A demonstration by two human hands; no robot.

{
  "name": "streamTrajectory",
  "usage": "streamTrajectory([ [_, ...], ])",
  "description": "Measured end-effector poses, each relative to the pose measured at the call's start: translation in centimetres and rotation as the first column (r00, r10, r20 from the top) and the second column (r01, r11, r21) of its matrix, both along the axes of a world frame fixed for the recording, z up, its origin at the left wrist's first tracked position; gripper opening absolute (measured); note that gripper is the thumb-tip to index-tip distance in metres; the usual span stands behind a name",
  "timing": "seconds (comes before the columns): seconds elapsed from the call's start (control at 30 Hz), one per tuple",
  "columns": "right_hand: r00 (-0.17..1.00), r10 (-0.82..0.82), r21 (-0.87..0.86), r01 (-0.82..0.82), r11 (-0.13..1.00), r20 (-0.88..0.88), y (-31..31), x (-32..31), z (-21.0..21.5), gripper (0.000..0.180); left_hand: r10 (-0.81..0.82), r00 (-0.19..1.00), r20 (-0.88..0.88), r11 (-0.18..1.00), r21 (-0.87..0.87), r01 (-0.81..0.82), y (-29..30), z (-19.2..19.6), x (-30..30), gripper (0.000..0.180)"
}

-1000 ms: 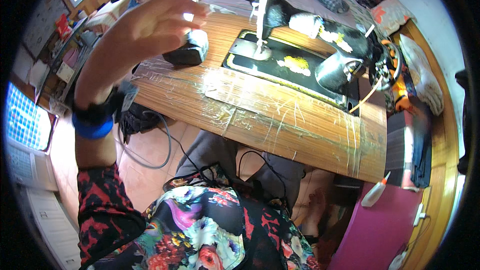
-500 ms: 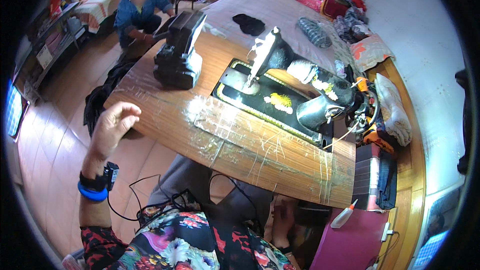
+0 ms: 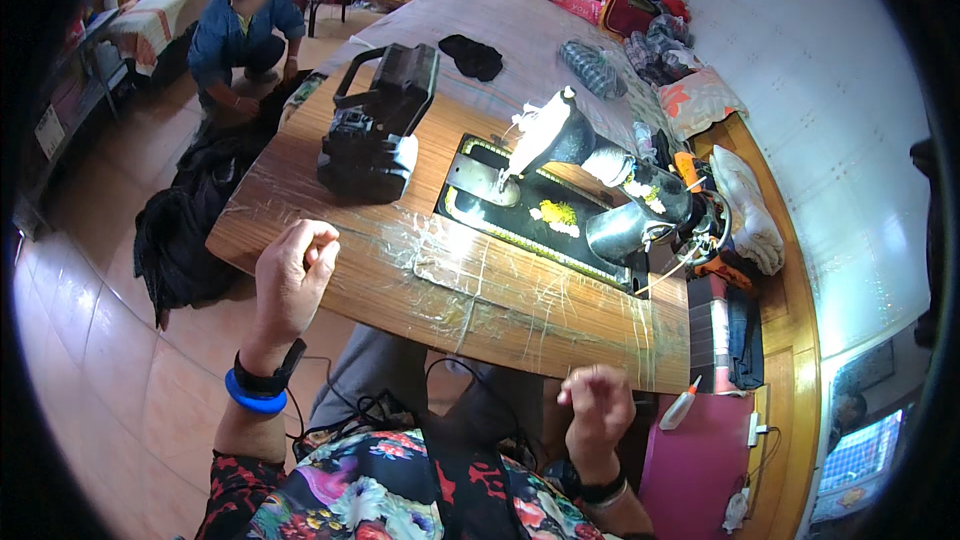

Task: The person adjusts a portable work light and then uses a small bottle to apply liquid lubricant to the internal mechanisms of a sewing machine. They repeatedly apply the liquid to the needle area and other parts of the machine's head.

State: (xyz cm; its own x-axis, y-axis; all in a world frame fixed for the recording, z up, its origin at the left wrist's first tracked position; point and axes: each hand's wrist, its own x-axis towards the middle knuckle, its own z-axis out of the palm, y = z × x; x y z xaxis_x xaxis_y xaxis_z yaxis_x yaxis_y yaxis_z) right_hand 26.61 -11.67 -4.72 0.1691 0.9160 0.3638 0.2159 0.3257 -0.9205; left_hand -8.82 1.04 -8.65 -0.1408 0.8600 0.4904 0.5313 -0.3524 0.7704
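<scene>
My left hand [image 3: 292, 275] is raised over the left front edge of the wooden sewing table [image 3: 370, 295]. Its fingers are curled in toward the thumb, and nothing shows between them. At the table's right front edge my right hand [image 3: 598, 410] is held up with bent fingers, and I see nothing in it. A black sewing machine [image 3: 615, 230] with yellow trim sits in the tabletop, its lamp-lit needle end away from both hands. Beyond my left hand stands a bulky black device with a handle [image 3: 375, 135].
A person [image 3: 240, 40] crouches on the floor at the far left, beside a heap of black cloth [image 3: 195, 220]. Behind the table is a bed [image 3: 420, 15] with clothes on it. A white bottle with an orange tip [image 3: 680, 408] lies right of my right hand.
My left hand has moved right and over the table edge, its fingers more curled. My right hand has come up from below the table. The view has shifted, and the crouching person has turned.
</scene>
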Motion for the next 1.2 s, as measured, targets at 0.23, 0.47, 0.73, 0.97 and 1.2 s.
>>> streamTrajectory([
  [0.23,0.958,0.125,-0.248,-0.191,0.950,-0.260,8.4,-3.2,2.1,0.017,-0.063,0.998,-0.021,0.998,-0.012,0.062,0.0,0.6,-0.7,0.009],
  [0.47,0.946,0.220,-0.355,-0.295,0.887,-0.237,13.5,-4.9,2.4,0.019,-0.080,0.996,0.038,0.997,-0.004,0.080,1.2,2.4,-2.3,0.013],
  [0.73,0.966,0.252,-0.247,-0.232,0.941,0.050,14.5,-5.0,-0.2,0.017,-0.189,0.972,-0.137,0.961,0.177,0.212,2.9,4.8,-1.2,0.006],
  [0.97,0.771,-0.205,0.328,-0.005,0.945,0.603,2.1,2.5,-1.8,0.020,-0.384,0.914,0.131,0.912,-0.103,0.398,1.5,1.6,4.3,0.005],
  [1.2,0.723,-0.676,0.076,0.673,0.736,0.141,-9.8,11.9,-5.0,0.022,-0.437,0.854,0.282,0.853,-0.170,0.493,2.0,-0.7,6.4,0.013],
])
